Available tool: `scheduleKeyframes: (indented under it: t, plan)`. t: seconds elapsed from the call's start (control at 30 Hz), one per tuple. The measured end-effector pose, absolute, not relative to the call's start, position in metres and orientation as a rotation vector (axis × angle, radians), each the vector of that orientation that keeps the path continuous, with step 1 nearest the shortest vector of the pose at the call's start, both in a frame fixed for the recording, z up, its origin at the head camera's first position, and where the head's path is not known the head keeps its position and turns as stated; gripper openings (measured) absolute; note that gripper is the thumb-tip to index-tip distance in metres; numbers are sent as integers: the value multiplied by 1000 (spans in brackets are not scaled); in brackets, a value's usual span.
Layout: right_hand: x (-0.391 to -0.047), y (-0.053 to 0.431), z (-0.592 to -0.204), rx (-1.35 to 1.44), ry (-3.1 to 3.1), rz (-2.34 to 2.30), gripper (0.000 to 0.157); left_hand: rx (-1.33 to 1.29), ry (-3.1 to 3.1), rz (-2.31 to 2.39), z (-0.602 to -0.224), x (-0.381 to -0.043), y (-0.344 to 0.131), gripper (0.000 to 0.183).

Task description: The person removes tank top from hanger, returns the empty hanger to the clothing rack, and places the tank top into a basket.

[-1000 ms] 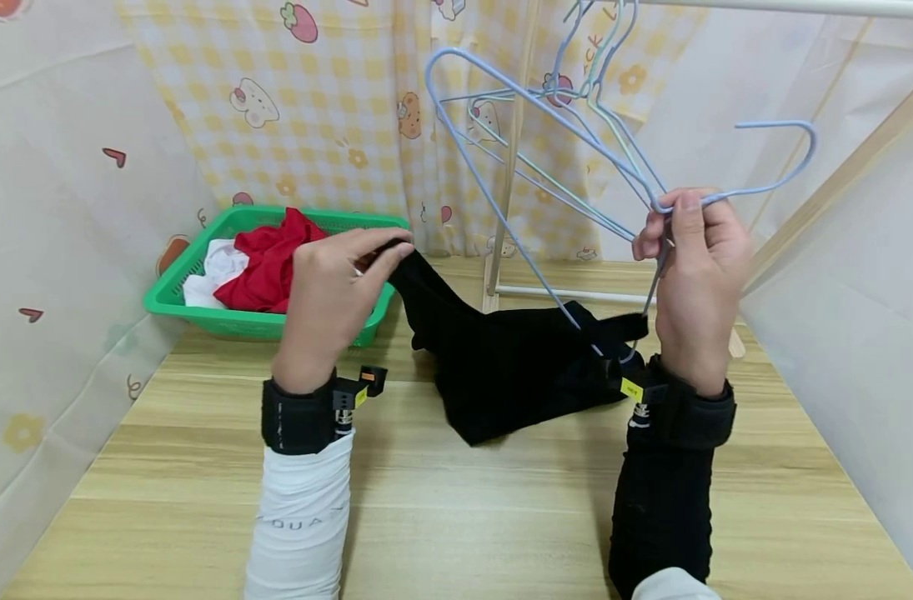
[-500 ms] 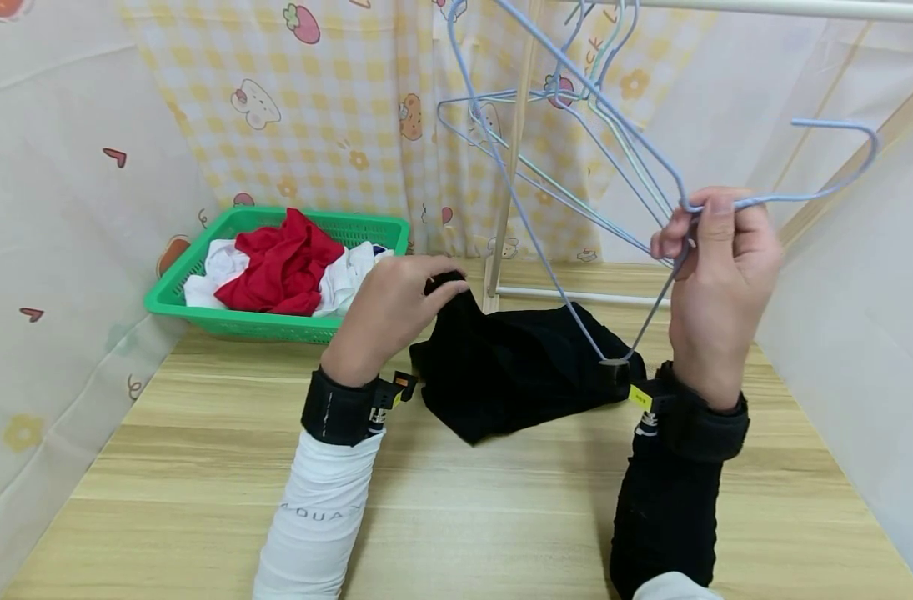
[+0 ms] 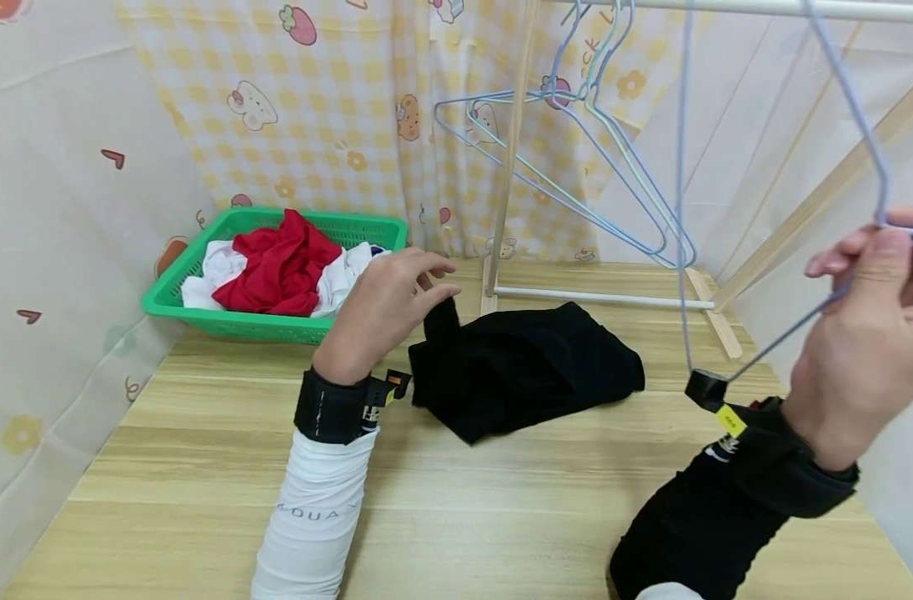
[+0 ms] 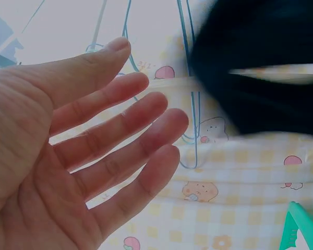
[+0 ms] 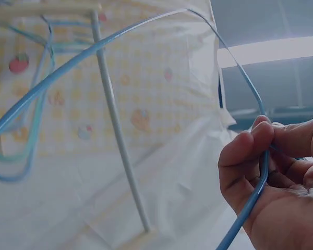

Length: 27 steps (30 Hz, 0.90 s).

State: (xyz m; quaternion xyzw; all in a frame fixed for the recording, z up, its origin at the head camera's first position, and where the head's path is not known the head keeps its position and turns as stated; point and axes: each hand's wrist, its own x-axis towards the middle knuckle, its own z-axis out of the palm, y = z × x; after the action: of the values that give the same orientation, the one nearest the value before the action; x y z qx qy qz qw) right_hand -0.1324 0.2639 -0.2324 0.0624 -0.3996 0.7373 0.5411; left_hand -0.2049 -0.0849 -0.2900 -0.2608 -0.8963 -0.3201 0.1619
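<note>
A black garment (image 3: 531,367) lies bunched on the wooden table, one narrow end standing up beside my left hand (image 3: 384,304). In the left wrist view the fingers of that hand are spread and loosely bent, with nothing between them. Blurred black cloth (image 4: 271,31) hangs just past the fingertips there. At the far right, my right hand (image 3: 876,333) pinches a blue wire hanger (image 3: 684,183) near its neck, thumb against fingers. The hanger is raised over the table, and its upper part and hook run out of the head view. The right wrist view shows the wire (image 5: 68,70) bare of cloth.
A green basket (image 3: 276,332) with red and white clothes (image 3: 279,267) stands at the back left. Behind the garment is a rack with a wooden post (image 3: 507,183) and white bars, several wire hangers (image 3: 582,93) on its top bar. A patterned curtain (image 3: 336,125) hangs behind.
My left hand has moved right from the basket side, lowered the garment's end and let it go. My right hand has carried the hanger off to the right, away from the garment.
</note>
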Motion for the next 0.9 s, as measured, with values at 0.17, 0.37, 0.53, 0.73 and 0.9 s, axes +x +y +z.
scheduleKeyframes:
  t: [0.17, 0.37, 0.53, 0.73, 0.9]
  plan:
    - [-125, 289, -244, -101, -1129, 1510, 15, -751, -2558, -925, -289, -204, -86, 28]
    - [-126, 304, -244, -385, -1341, 1354, 20, -759, -2562, -928, -289, -205, -85, 26]
    - [-136, 302, -243, -349, -1362, 1425, 17, -761, -2575, -921, -288, -204, -86, 26]
    - [-151, 292, -242, -306, -1494, 1366, 17, -762, -2569, -901, -289, -204, -88, 27]
    - [-164, 286, -243, -226, -1602, 1294, 20, -764, -2579, -921, -288, -204, -89, 27]
